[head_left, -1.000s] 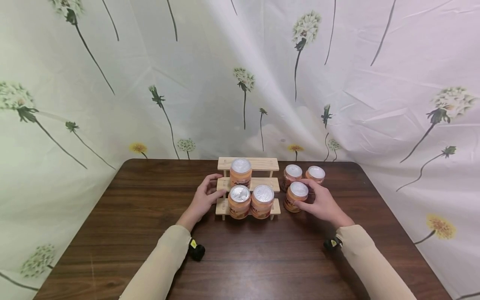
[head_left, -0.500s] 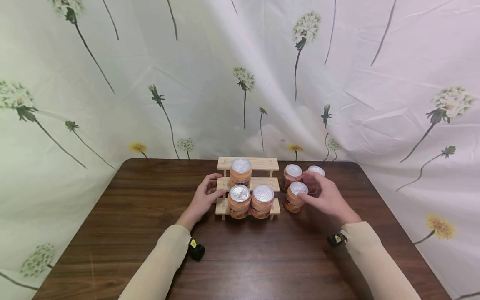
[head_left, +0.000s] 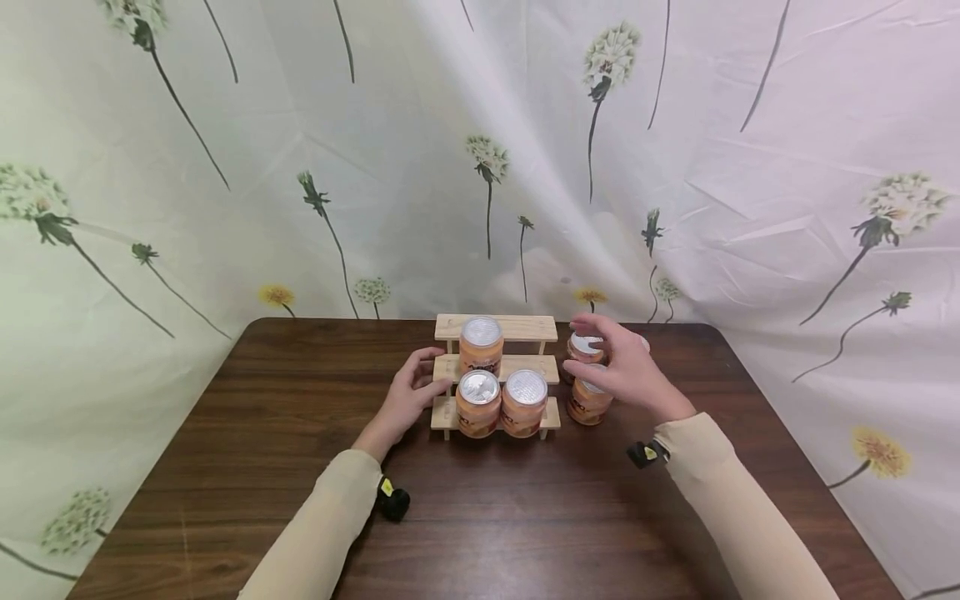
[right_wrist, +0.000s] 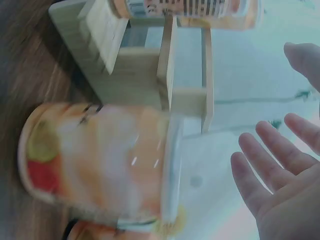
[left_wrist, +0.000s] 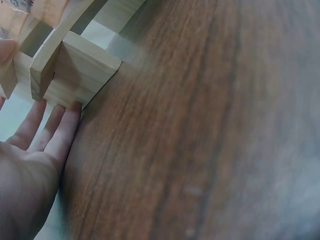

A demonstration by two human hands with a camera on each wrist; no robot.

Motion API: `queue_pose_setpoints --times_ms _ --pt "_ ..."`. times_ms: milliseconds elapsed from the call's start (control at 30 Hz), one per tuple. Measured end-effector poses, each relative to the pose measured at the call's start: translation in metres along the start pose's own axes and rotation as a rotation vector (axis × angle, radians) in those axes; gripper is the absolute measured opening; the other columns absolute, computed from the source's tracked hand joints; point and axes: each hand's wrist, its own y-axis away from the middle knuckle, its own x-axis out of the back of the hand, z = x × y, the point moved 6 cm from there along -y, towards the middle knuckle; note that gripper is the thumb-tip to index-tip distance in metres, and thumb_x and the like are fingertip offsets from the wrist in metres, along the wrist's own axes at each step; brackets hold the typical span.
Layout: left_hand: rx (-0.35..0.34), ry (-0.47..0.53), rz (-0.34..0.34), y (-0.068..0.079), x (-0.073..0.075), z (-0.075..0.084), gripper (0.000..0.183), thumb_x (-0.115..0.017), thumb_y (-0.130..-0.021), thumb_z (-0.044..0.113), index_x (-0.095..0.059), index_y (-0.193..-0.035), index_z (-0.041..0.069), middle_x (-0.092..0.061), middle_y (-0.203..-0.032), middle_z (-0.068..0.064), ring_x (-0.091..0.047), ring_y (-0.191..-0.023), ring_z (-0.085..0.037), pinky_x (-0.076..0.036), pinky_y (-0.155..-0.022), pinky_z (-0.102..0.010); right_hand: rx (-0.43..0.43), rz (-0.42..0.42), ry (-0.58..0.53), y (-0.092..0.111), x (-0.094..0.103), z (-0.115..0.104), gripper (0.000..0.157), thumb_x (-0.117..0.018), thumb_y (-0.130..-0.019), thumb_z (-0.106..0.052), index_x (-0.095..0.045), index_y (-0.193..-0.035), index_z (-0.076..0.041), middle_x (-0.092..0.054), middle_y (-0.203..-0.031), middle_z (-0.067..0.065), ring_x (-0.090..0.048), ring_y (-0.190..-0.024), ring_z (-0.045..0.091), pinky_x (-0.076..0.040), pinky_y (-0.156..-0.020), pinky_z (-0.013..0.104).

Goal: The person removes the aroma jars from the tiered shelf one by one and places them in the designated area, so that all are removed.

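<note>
A three-step wooden rack (head_left: 529,327) stands on the table. Two orange-labelled cans with silver lids, the left can (head_left: 478,414) and the right can (head_left: 524,415), sit on its bottom step; another can (head_left: 481,357) sits on the middle step. My left hand (head_left: 403,406) holds the rack's left end, thumb in front and fingers behind; in the left wrist view its fingertips touch the side panel (left_wrist: 82,70). My right hand (head_left: 626,367) is spread above the cans right of the rack: a front can (head_left: 589,408), a back can (head_left: 585,353) and a third mostly hidden. It holds nothing.
The dark wood-grain table (head_left: 300,400) extends left of the rack and towards my body. Behind it hangs a pale cloth (head_left: 420,208) printed with dandelions. Dark devices are strapped at both wrists.
My right hand has let go of the front can, lifted, and moved left over the loose cans with fingers spread. The left hand, rack and cans have not visibly moved.
</note>
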Motion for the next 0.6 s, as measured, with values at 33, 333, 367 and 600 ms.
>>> queue_pose_setpoints --times_ms 33,333,367,600 --pt "0.001 -0.004 -0.001 0.0 0.0 0.0 0.055 -0.071 -0.102 0.014 -0.046 -0.152 0.012 -0.055 -0.137 -0.024 -0.064 -0.116 -0.03 -0.06 -0.082 -0.036 0.004 -0.017 -0.008 -0.005 -0.004 -0.002 0.066 -0.086 -0.091 -0.022 -0.054 -0.148 -0.011 -0.063 -0.142 0.015 -0.061 -0.13 0.03 -0.058 -0.092 0.054" --pt "0.007 0.023 0.001 0.001 0.001 -0.003 0.054 -0.071 -0.103 0.014 -0.047 -0.151 0.014 -0.054 -0.137 -0.024 -0.064 -0.117 -0.029 -0.06 -0.083 -0.037 0.017 -0.206 0.045 -0.043 -0.037 -0.03 0.076 -0.082 -0.093 -0.039 -0.047 -0.155 -0.013 -0.059 -0.149 0.01 -0.058 -0.134 0.026 -0.05 -0.106 0.049" --pt "0.005 0.023 0.002 0.001 0.001 -0.003 0.054 -0.071 -0.102 0.014 -0.047 -0.151 0.014 -0.054 -0.137 -0.023 -0.064 -0.117 -0.029 -0.06 -0.082 -0.037 0.015 -0.224 0.042 -0.046 -0.04 -0.033 0.077 -0.082 -0.093 -0.038 -0.046 -0.156 -0.014 -0.058 -0.15 0.009 -0.057 -0.135 0.026 -0.05 -0.107 0.048" --pt "-0.013 0.012 -0.001 0.001 0.001 -0.001 0.055 -0.07 -0.103 0.015 -0.046 -0.152 0.011 -0.054 -0.137 -0.024 -0.065 -0.115 -0.026 -0.06 -0.083 -0.036 0.041 -0.303 0.062 -0.067 -0.062 -0.051 0.079 -0.082 -0.093 -0.034 -0.043 -0.157 -0.008 -0.057 -0.15 0.013 -0.058 -0.135 0.033 -0.048 -0.11 0.047"
